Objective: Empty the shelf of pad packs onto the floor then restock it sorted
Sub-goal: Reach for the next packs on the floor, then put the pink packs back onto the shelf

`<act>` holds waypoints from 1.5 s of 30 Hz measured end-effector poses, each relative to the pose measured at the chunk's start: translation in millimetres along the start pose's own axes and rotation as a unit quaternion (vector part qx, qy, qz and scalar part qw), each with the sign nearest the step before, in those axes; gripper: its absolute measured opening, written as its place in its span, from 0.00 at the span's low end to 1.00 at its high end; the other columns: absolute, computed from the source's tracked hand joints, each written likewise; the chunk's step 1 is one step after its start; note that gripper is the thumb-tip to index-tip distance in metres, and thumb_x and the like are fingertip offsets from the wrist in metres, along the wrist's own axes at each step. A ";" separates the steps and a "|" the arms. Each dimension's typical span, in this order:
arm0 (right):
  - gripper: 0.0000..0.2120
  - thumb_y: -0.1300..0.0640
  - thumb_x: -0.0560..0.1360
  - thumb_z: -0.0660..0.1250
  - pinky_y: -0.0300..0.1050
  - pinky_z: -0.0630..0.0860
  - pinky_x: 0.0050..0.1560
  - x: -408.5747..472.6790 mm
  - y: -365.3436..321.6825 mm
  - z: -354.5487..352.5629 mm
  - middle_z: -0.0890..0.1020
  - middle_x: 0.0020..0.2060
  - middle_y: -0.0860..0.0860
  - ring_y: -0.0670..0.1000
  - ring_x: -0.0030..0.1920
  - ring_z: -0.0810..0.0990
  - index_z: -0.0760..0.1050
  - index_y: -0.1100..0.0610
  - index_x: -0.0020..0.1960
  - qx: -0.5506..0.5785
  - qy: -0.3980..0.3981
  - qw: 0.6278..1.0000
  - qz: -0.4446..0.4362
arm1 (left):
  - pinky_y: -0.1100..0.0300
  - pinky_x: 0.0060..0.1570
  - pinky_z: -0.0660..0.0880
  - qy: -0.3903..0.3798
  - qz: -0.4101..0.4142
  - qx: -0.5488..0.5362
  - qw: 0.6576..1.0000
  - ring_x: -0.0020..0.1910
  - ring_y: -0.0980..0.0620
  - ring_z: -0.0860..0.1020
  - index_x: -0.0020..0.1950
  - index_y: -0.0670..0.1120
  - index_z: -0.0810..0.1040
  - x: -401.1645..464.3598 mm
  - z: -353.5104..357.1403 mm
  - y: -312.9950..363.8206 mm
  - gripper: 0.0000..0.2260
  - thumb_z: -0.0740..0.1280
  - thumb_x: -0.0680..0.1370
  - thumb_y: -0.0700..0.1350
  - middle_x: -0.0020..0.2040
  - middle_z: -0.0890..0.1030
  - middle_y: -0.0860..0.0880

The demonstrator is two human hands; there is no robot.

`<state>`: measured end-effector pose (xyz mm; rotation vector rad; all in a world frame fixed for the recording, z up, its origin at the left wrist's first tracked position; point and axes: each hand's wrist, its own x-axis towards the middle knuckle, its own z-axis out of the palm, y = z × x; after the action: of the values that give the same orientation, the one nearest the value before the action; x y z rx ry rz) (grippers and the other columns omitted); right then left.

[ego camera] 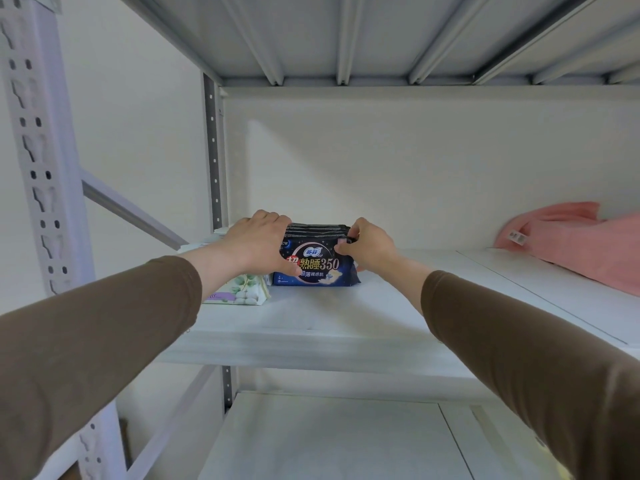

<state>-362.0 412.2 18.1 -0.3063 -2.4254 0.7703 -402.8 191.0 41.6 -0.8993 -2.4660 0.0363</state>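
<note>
Dark navy pad packs (317,259), several of them standing upright front to back as one block, sit on the white shelf (311,327) toward its left end, set back from the front edge. Front pack reads "350" in gold, with a moon graphic.

Your left hand (256,242) has its grip curled over the block's top left corner, thumb down across the front face. Your right hand (369,245) takes the right end: fingers wrapped over the top right corner, thumb pressed on the front face near the "350". So both grips are pinching the same block, one at each end. The block's base looks to be on the shelf board; can't tell if it's lifted at all.

Just beside the block on its left, touching or nearly so, is a pale floral pad pack (247,292) with green leaves and white flowers, mostly hidden under your left wrist. More pale packs behind it, too covered to count.

Both sleeves (104,327) are brown.

Far right of the same shelf: a folded pink cloth (568,244) with a small white tag, well apart from the packs. Ribbed underside of the upper shelf (346,32) overhead, perforated white upright (34,143) at left, lower shelf (329,441) below.
</note>
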 end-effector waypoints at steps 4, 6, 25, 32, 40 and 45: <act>0.22 0.45 0.74 0.70 0.49 0.76 0.46 -6.5 -0.3 -8.0 0.78 0.55 0.52 0.54 0.53 0.77 0.68 0.54 0.62 -0.065 0.007 0.998 -0.021 | 0.49 0.64 0.67 0.007 0.000 -0.002 1.000 0.70 0.47 0.66 0.75 0.48 0.62 -4.4 -4.3 1.3 0.44 0.69 0.67 0.70 0.70 0.70 0.49; 0.26 0.44 0.73 0.70 0.49 0.72 0.52 -12.2 -0.2 -11.6 0.74 0.60 0.53 0.55 0.61 0.71 0.68 0.54 0.66 -0.085 0.029 0.995 -0.034 | 0.49 0.66 0.66 0.014 0.004 -0.006 1.000 0.71 0.47 0.64 0.76 0.47 0.60 -8.2 -7.2 2.5 0.45 0.69 0.68 0.70 0.72 0.68 0.48; 0.18 0.51 0.74 0.68 0.49 0.63 0.63 -148.5 -11.7 -24.6 0.73 0.63 0.46 0.53 0.65 0.66 0.73 0.50 0.63 -0.163 0.142 0.951 -0.220 | 0.52 0.71 0.59 0.106 0.057 -0.064 0.991 0.74 0.49 0.59 0.75 0.48 0.62 -105.2 -10.9 53.9 0.40 0.71 0.69 0.64 0.75 0.64 0.50; 0.20 0.51 0.74 0.68 0.50 0.64 0.63 -244.1 15.6 -25.0 0.71 0.65 0.46 0.53 0.66 0.66 0.71 0.50 0.65 -0.166 0.107 0.951 -0.238 | 0.52 0.74 0.57 0.088 0.048 -0.100 0.990 0.77 0.50 0.55 0.77 0.48 0.60 -187.4 -1.8 93.5 0.41 0.70 0.70 0.63 0.77 0.60 0.50; 0.23 0.51 0.75 0.68 0.51 0.65 0.65 -374.3 81.5 16.4 0.71 0.68 0.47 0.53 0.68 0.65 0.68 0.50 0.69 -0.159 0.000 0.966 -0.202 | 0.53 0.75 0.54 0.024 0.074 -0.137 0.988 0.77 0.48 0.54 0.77 0.48 0.60 -309.3 69.8 150.0 0.40 0.72 0.71 0.61 0.77 0.60 0.49; 0.23 0.51 0.75 0.68 0.51 0.66 0.63 -442.2 117.4 64.4 0.71 0.67 0.47 0.54 0.67 0.66 0.68 0.51 0.69 -0.161 -0.069 0.971 -0.161 | 0.52 0.76 0.53 -0.062 0.061 -0.165 0.982 0.78 0.48 0.53 0.78 0.47 0.57 -375.9 135.2 162.0 0.42 0.70 0.71 0.62 0.78 0.57 0.49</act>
<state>-35.7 313.1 -293.6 0.0227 -2.6390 0.2623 -125.9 108.3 -278.3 -1.2210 -2.5725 -0.2896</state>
